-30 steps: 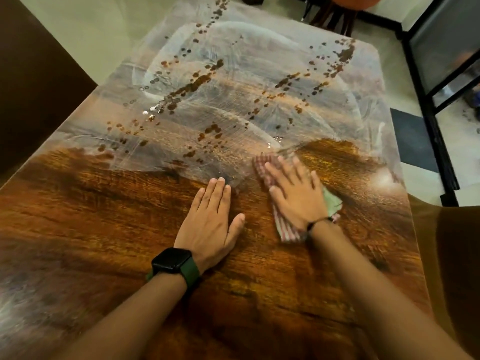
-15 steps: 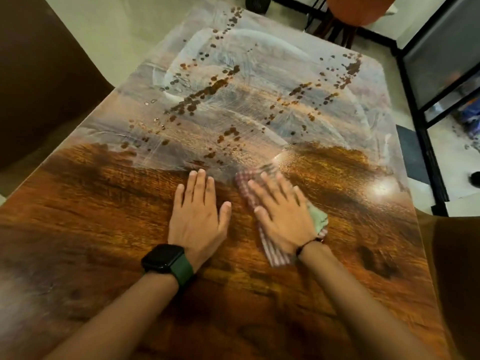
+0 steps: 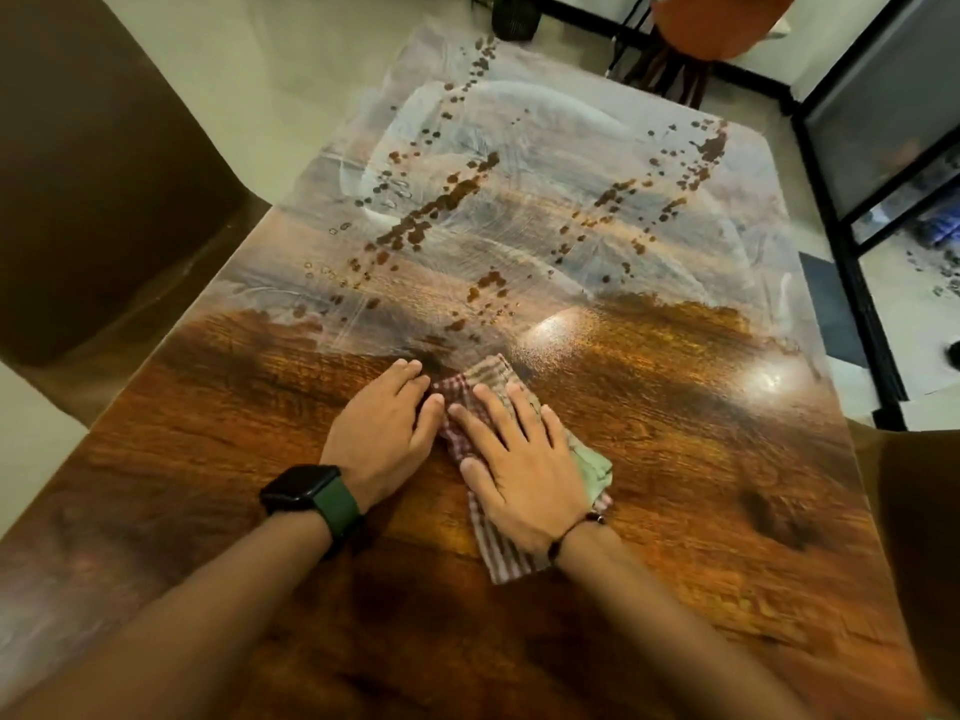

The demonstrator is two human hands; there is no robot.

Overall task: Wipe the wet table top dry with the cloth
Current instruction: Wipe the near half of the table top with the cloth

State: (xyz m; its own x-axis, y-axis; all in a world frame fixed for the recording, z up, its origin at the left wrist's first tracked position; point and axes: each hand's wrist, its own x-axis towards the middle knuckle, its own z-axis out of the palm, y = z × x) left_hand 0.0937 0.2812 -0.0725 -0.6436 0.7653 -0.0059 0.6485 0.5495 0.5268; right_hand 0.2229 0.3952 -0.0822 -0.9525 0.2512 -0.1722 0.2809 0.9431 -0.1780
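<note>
The right hand (image 3: 519,459) lies flat, palm down, on the checked cloth (image 3: 501,550), fingers straight and spread, pressing it against the table top (image 3: 675,459). The cloth is red-and-white checked with a pale green fold showing at the right of the hand; it protrudes beyond the fingertips and behind the wrist. The left hand (image 3: 387,426) rests flat on the bare wood just beside the cloth, fingers straight and together, its thumb touching the cloth edge. A black smartwatch (image 3: 301,491) on a green strap sits on the left wrist; a thin dark bracelet (image 3: 576,527) circles the right wrist. The near half of the table top shows dark wood grain. The far half carries a pale streaked film with lines of droplets (image 3: 441,200).
</note>
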